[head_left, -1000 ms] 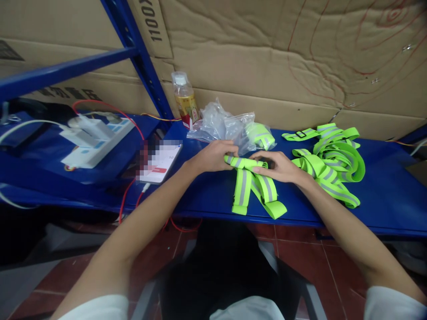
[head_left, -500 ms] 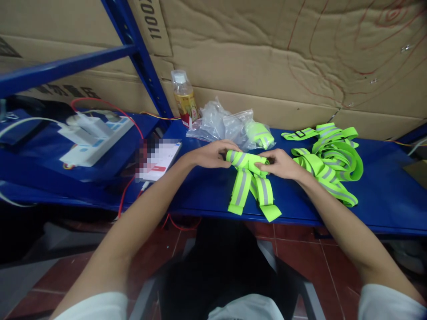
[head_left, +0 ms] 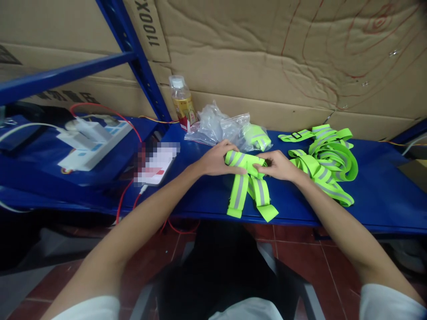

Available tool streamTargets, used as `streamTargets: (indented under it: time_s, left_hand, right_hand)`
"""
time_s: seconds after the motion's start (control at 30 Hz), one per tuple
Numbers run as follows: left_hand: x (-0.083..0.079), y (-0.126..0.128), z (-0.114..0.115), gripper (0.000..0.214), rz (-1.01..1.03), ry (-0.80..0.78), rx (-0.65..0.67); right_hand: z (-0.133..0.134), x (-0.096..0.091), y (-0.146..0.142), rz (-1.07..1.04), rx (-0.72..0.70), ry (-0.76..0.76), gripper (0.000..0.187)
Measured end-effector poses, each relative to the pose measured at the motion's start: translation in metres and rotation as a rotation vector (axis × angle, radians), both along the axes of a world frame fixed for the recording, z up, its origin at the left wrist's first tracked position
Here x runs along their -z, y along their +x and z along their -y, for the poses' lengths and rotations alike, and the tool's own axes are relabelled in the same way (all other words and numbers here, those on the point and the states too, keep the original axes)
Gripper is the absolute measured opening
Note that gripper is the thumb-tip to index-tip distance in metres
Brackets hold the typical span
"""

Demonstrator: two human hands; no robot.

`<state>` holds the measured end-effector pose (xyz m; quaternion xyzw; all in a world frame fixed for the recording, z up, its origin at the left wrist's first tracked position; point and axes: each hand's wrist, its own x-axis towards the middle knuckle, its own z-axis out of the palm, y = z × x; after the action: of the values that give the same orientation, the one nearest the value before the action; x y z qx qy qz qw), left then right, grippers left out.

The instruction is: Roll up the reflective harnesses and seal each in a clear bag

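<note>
Between my two hands is a rolled bundle of lime-yellow reflective strap [head_left: 243, 161] with a silver stripe. My left hand [head_left: 218, 161] is closed on its left end, thumb across the front. On the right end, my right hand [head_left: 277, 165] pinches the roll with thumb and fingers. Two loose tails [head_left: 237, 195] hang down from the bundle onto the blue shelf [head_left: 196, 195], close to its front edge. To the right lies a loose heap of the same reflective straps [head_left: 328, 164], with a black buckle [head_left: 296, 135] at its upper left.
Behind my hands lie clear plastic bags [head_left: 213, 124], one holding a rolled strap [head_left: 258, 137]. A drink bottle [head_left: 183, 104] stands at the back. Left are a phone [head_left: 156, 164] on a cable and a white power strip [head_left: 96, 146]. Cardboard [head_left: 233, 71] backs the shelf.
My left hand has shifted right along the roll, and its thumb now lies over the front. My right hand keeps its pinch. The camera view has moved slightly.
</note>
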<state>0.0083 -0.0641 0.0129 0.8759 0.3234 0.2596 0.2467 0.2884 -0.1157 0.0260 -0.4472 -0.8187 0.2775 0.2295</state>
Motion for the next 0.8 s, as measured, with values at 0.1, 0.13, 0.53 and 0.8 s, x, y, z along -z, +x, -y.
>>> streamTargets:
  time_s: [0.1,0.13,0.53,0.8]
  left_hand:
    - [0.005,0.005,0.006,0.092,-0.097,0.072,-0.019]
    - [0.006,0.005,0.007,0.095,-0.123,0.075,-0.002]
    - [-0.015,0.007,0.028,0.029,0.357,0.551,0.014]
    - [0.005,0.043,0.069,0.042,-0.127,0.340,0.498]
  right_hand:
    - [0.000,-0.004,0.001,0.048,-0.017,0.055,0.032]
    - [0.000,-0.006,0.002,0.068,-0.021,0.062,0.032]
    - [0.002,-0.003,0.002,-0.029,-0.025,-0.141,0.027]
    - [-0.001,0.004,0.006,-0.084,-0.003,-0.051,0.050]
